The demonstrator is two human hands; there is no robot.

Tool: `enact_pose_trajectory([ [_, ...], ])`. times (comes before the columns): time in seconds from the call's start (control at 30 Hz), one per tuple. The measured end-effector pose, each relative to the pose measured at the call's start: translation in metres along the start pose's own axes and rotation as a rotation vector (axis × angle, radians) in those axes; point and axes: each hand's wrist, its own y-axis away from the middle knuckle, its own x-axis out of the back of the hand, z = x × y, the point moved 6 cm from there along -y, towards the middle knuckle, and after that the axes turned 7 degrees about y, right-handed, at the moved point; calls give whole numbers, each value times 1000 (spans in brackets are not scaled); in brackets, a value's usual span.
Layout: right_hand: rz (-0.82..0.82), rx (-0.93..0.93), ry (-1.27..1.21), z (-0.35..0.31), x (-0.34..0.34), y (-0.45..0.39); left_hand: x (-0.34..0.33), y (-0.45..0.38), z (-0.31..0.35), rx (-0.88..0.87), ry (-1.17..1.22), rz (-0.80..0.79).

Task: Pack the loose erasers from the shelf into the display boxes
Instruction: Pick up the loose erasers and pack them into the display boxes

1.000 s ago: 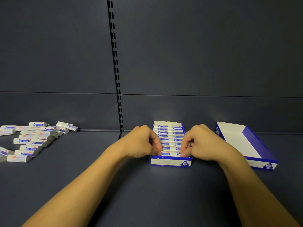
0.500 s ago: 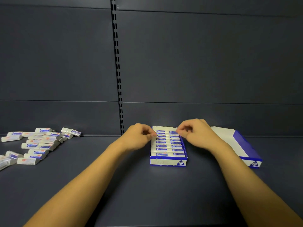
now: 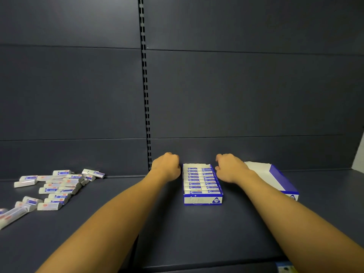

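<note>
On the dark shelf (image 3: 177,223), one display box (image 3: 202,200) sits full between your curled, empty left hand (image 3: 166,167) and right hand (image 3: 229,169), while loose erasers (image 3: 59,186) await the empty box (image 3: 275,178).

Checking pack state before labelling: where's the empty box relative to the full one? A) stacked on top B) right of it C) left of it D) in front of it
B: the empty box sits on the shelf right of the full box, behind the right forearm; the loose erasers lie far left.
</note>
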Motion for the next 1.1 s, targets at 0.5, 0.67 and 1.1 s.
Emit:
enact_pose_trajectory([
  [0.5, -43, -2, 36, 5, -4, 28, 2, 27, -5, 61, -117, -5],
  [0.67, -54, 17, -60, 15, -5, 33, -9, 32, 2, 152, 19, -20],
  [1.1, -175, -18, -541, 13, -45, 38, -51, 39, 13, 415, 608, -12],
])
